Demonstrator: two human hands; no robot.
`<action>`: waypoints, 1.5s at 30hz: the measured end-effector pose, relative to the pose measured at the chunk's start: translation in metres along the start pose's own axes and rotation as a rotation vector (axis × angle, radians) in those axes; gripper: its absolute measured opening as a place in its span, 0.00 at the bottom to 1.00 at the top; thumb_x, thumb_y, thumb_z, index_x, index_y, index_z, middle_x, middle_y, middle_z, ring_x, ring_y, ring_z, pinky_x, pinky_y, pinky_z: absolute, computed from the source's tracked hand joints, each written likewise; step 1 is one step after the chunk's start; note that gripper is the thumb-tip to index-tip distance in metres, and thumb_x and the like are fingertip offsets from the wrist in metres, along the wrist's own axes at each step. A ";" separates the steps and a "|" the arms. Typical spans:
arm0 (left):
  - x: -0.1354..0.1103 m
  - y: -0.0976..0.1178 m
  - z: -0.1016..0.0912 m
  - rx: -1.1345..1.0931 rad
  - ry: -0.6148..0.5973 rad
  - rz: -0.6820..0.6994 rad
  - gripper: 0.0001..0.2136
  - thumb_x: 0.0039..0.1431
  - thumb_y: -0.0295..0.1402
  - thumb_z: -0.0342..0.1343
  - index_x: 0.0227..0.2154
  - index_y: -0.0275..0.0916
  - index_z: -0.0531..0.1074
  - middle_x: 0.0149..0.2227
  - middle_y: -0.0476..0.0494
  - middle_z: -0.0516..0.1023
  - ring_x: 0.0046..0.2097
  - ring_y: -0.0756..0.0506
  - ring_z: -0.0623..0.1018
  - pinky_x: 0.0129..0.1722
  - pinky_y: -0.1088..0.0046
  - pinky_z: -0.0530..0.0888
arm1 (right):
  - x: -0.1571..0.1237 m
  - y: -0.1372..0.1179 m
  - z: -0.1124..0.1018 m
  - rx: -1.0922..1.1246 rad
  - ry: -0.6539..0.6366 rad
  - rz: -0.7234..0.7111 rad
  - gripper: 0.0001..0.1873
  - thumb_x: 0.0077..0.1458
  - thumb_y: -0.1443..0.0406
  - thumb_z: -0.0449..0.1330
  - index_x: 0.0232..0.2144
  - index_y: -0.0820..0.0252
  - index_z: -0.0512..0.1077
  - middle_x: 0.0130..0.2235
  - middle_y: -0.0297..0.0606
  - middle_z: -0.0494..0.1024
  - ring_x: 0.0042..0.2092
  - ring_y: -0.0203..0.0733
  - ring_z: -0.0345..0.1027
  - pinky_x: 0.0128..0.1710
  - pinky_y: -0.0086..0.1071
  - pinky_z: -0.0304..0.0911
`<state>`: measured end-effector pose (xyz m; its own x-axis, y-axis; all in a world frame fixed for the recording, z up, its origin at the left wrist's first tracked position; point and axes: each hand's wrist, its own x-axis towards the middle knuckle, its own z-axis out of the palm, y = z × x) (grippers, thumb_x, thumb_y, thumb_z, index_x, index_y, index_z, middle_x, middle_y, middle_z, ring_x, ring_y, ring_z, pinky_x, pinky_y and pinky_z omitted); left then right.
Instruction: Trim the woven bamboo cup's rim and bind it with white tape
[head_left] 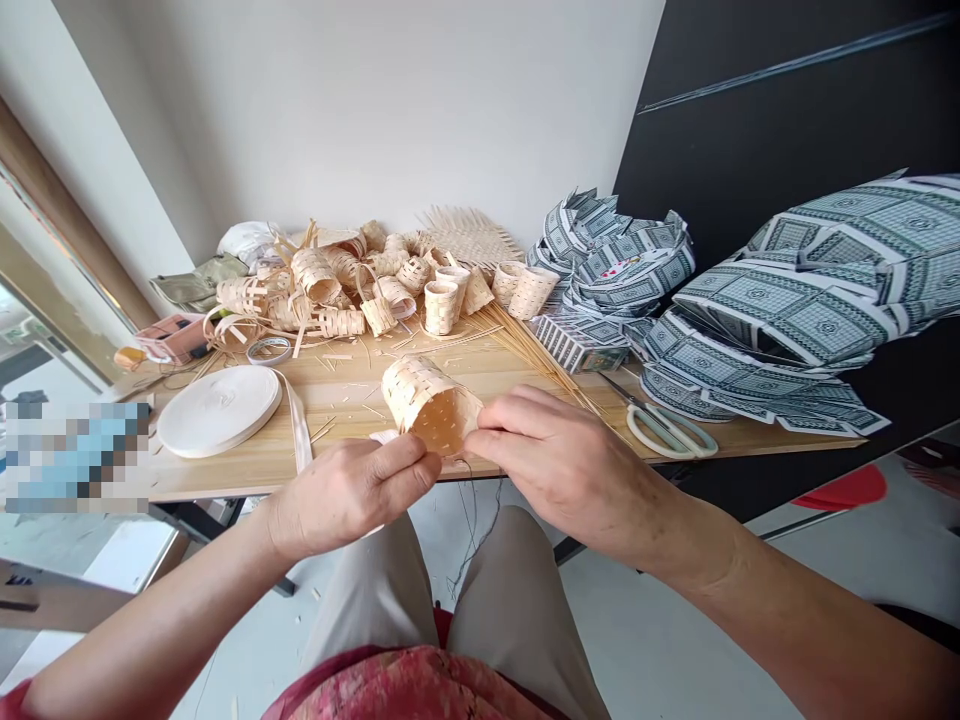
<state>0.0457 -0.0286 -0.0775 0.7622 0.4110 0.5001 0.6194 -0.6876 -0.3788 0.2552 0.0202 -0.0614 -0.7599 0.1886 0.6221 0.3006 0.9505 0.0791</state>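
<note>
Head view: a woven cup (420,388) is being held on its side, just above the front part of the table (345,388), its open mouth being turned toward the wearer. The rim is being pinched from both sides: left hand (366,487) clamped thumb-to-finger at the lower left edge, right hand (559,455) clamped at the right edge. Step in hand, as judged: the rim is being worked by fingers alone. Next move probably calls for even tension being kept, the thin wall not being squashed. Fingertip contact is being partly hidden by the knuckles; a white scrap (383,436) is being mostly covered by the left hand. Dark thread (453,588) is being seen hanging below; whether it is being joined to the cup cannot be told. Patterned paper forms (817,265) are being cut off at right.
</note>
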 end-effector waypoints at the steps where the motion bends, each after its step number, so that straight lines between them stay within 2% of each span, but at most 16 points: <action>1: 0.000 0.000 0.000 -0.005 0.000 -0.002 0.10 0.62 0.22 0.39 0.41 0.31 0.65 0.31 0.43 0.75 0.27 0.51 0.76 0.22 0.78 0.72 | 0.000 0.000 0.000 -0.001 0.003 0.003 0.19 0.58 0.77 0.44 0.23 0.65 0.70 0.26 0.37 0.66 0.29 0.36 0.54 0.27 0.29 0.54; 12: 0.001 0.000 0.003 -0.105 0.006 -0.004 0.11 0.62 0.22 0.39 0.41 0.30 0.66 0.33 0.41 0.74 0.28 0.51 0.75 0.24 0.78 0.71 | 0.000 0.002 0.000 -0.041 -0.031 -0.029 0.20 0.59 0.76 0.43 0.21 0.65 0.70 0.25 0.37 0.66 0.29 0.36 0.54 0.26 0.29 0.53; 15: 0.003 -0.002 0.005 -0.297 -0.035 -0.074 0.11 0.61 0.21 0.41 0.40 0.31 0.67 0.34 0.42 0.73 0.31 0.51 0.74 0.27 0.79 0.72 | 0.001 0.006 -0.002 0.020 -0.086 -0.024 0.19 0.59 0.75 0.46 0.23 0.65 0.71 0.25 0.37 0.68 0.30 0.37 0.57 0.27 0.29 0.55; 19: 0.013 -0.006 0.006 -0.652 -0.081 -0.152 0.11 0.60 0.21 0.45 0.39 0.36 0.71 0.33 0.45 0.72 0.34 0.53 0.74 0.33 0.81 0.72 | 0.004 0.013 -0.008 0.154 -0.190 0.008 0.13 0.55 0.75 0.53 0.22 0.64 0.73 0.25 0.35 0.71 0.32 0.37 0.60 0.30 0.29 0.57; 24: 0.025 -0.009 0.004 -0.916 -0.208 -0.180 0.09 0.59 0.23 0.47 0.36 0.33 0.73 0.31 0.43 0.71 0.31 0.54 0.72 0.28 0.84 0.72 | 0.007 0.015 -0.011 0.247 -0.302 0.065 0.11 0.50 0.77 0.58 0.23 0.61 0.75 0.25 0.32 0.73 0.32 0.36 0.61 0.31 0.28 0.57; 28: 0.029 -0.009 0.003 -1.039 -0.259 -0.206 0.10 0.60 0.24 0.46 0.36 0.31 0.73 0.33 0.42 0.71 0.31 0.54 0.73 0.27 0.84 0.74 | 0.003 0.014 -0.010 0.294 -0.284 0.073 0.10 0.49 0.78 0.58 0.23 0.63 0.75 0.25 0.32 0.74 0.32 0.35 0.62 0.32 0.27 0.57; 33: 0.029 -0.008 0.006 -1.035 -0.244 -0.143 0.09 0.60 0.23 0.46 0.34 0.30 0.73 0.32 0.41 0.70 0.30 0.54 0.72 0.27 0.83 0.74 | -0.005 0.013 -0.008 0.267 -0.228 0.060 0.11 0.52 0.75 0.57 0.23 0.61 0.74 0.25 0.32 0.75 0.32 0.35 0.62 0.32 0.29 0.56; 38: 0.029 -0.008 0.008 -0.961 -0.183 -0.063 0.09 0.59 0.21 0.45 0.33 0.30 0.72 0.30 0.43 0.70 0.28 0.55 0.71 0.26 0.84 0.72 | -0.009 0.010 -0.005 0.156 -0.163 0.022 0.13 0.56 0.73 0.55 0.22 0.59 0.73 0.23 0.29 0.73 0.34 0.36 0.61 0.39 0.35 0.51; 42: 0.025 -0.006 0.008 -0.876 -0.147 -0.015 0.10 0.57 0.19 0.45 0.33 0.30 0.72 0.29 0.43 0.70 0.30 0.54 0.71 0.27 0.83 0.71 | -0.011 0.004 -0.003 0.143 -0.121 -0.030 0.15 0.58 0.73 0.52 0.21 0.61 0.71 0.22 0.30 0.71 0.33 0.35 0.60 0.43 0.36 0.51; 45: 0.021 -0.005 0.012 -0.825 -0.114 -0.029 0.11 0.57 0.19 0.45 0.33 0.32 0.72 0.29 0.44 0.70 0.30 0.53 0.71 0.28 0.82 0.70 | -0.013 -0.001 0.001 0.140 -0.069 -0.042 0.17 0.58 0.74 0.49 0.22 0.60 0.70 0.22 0.29 0.71 0.32 0.34 0.60 0.45 0.36 0.52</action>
<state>0.0609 -0.0091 -0.0740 0.7896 0.4632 0.4024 0.3364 -0.8753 0.3475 0.2636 0.0172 -0.0704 -0.8093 0.1601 0.5651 0.1880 0.9821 -0.0089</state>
